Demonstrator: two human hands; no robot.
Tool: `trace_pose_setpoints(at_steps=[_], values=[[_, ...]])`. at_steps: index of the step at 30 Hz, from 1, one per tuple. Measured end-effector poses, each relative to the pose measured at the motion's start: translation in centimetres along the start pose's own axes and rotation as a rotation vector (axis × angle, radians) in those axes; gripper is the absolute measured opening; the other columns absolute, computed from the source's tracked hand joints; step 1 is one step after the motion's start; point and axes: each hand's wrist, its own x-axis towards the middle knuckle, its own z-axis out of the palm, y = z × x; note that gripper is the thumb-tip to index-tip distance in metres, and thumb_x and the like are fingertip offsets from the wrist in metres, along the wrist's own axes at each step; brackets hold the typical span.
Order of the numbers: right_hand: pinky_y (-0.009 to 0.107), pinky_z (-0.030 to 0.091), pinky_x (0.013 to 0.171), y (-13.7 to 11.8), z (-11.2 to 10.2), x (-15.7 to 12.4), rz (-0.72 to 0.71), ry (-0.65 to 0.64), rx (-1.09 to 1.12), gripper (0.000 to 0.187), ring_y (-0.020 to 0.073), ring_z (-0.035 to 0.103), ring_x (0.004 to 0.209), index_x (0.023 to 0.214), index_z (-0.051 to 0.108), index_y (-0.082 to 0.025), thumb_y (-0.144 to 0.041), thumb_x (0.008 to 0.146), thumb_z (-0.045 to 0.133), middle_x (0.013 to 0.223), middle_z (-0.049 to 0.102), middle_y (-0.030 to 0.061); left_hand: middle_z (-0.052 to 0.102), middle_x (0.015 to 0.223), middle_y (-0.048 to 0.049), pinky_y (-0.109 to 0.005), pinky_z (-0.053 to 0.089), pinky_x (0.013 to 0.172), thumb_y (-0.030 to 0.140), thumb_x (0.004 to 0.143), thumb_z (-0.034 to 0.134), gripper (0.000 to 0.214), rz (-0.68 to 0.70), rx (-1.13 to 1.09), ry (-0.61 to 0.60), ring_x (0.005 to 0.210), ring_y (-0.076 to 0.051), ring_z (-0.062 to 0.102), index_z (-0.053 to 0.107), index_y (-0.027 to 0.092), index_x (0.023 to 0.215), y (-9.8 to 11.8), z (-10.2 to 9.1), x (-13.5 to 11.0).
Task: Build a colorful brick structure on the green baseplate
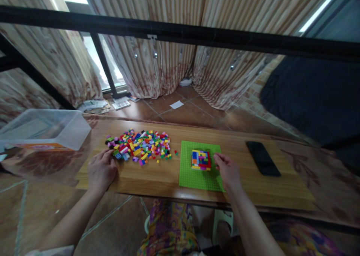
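Well, from my remote seat I see the left hand (101, 169) lying palm down on the wooden board (157, 179). Its fingers are loosely spread and its tips touch the nearest bricks at the eight o'clock edge of the loose brick pile (142, 145); it grips nothing that I can make out. The right hand (228, 170) rests on the green baseplate (189, 175), at four o'clock from the multicoloured brick block (201, 159). Its fingers are bent and its tips sit just beside the block's right face. I cannot tell whether a small brick is pinched there.

The block stands on the baseplate's far right part, with the pile at ten o'clock from it. As I judge it, the work in hand is picking from the pile and seating pieces on the block. To do that well, I'd:

- single out one brick at the pile's near edge rather than rake through it
- keep the right hand bracing the baseplate so it cannot slide on the smooth wood
- press straight down on the studs

A dark phone (263, 157) lies at three o'clock, well apart from the block, and a clear plastic tub (47, 128) sits at ten o'clock from the left hand.
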Motion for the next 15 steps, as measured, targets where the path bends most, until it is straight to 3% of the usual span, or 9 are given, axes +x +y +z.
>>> trace_pose_setpoints(at_steps=[4, 8, 11, 15], values=[[0.033, 0.05, 0.071, -1.1, 1.0, -2.5, -0.105, -0.027, 0.018, 0.034, 0.0185, 0.065, 0.079, 0.091, 0.07, -0.017, -0.044, 0.07, 0.068, 0.087, 0.072, 0.0061, 0.063, 0.122, -0.0101, -0.04, 0.041, 0.099, 0.025, 0.088, 0.039, 0.038, -0.014, -0.005, -0.011, 0.112, -0.027, 0.055, 0.063, 0.016, 0.116, 0.0, 0.1, -0.1], [0.034, 0.05, 0.076, -2.3, 3.5, -5.9, -0.289, -0.233, -0.108, 0.025, 0.0185, 0.064, 0.083, 0.091, 0.07, -0.02, -0.04, 0.081, 0.059, 0.091, 0.071, 0.0058, 0.062, 0.123, -0.0091, -0.037, 0.039, 0.1, 0.025, 0.088, 0.039, 0.037, -0.033, -0.003, -0.015, 0.113, -0.025, 0.054, 0.063, 0.017, 0.114, 0.1, 0.1, -0.2], [0.031, 0.049, 0.071, -2.6, 5.7, -7.9, -0.437, -0.392, -0.246, 0.021, 0.0169, 0.062, 0.077, 0.089, 0.069, -0.02, -0.034, 0.085, 0.053, 0.087, 0.068, 0.0051, 0.062, 0.122, -0.0092, -0.036, 0.038, 0.1, 0.023, 0.088, 0.04, 0.036, -0.035, -0.009, -0.013, 0.113, -0.024, 0.054, 0.063, 0.017, 0.114, 0.1, 0.0, -0.2], [0.028, 0.048, 0.068, -2.2, 7.9, -8.8, -0.523, -0.486, -0.36, 0.019, 0.0173, 0.061, 0.076, 0.09, 0.067, -0.02, -0.027, 0.087, 0.05, 0.084, 0.066, 0.005, 0.063, 0.122, -0.0095, -0.037, 0.038, 0.099, 0.023, 0.087, 0.041, 0.037, -0.042, -0.018, -0.02, 0.112, -0.025, 0.054, 0.063, 0.016, 0.115, 0.2, 0.0, -0.3]])
